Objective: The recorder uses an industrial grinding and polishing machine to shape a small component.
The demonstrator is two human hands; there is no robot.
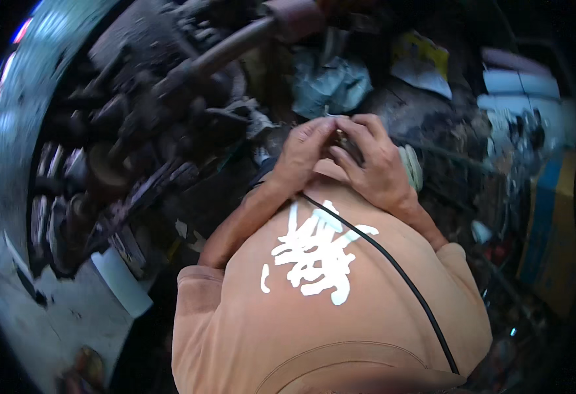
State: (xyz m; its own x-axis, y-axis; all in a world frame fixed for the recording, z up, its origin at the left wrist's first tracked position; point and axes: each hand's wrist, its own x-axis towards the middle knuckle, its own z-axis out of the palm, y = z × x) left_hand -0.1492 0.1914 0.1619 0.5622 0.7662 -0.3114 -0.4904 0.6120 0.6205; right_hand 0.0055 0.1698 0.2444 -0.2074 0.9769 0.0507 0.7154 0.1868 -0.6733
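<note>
My left hand [303,152] and my right hand [378,161] meet in front of my chest, fingers curled and fingertips nearly touching. Between them is a small brassy metal piece [341,136], mostly hidden by the fingers and too small to name. A thin pale tip shows just above the left fingertips. The right thumb and forefinger close around the piece from one side, while the left thumb and forefinger pinch at the other. A black cable [393,259] runs across my orange shirt [380,315], below both hands.
Dark, greasy machine parts [117,138] crowd the left, with a metal shaft [235,46] reaching over the top. Beyond my hands lies a crumpled grey-green bag [330,85]; right of it is a yellow and white packet [422,62]. A cardboard box [551,230] stands at the right.
</note>
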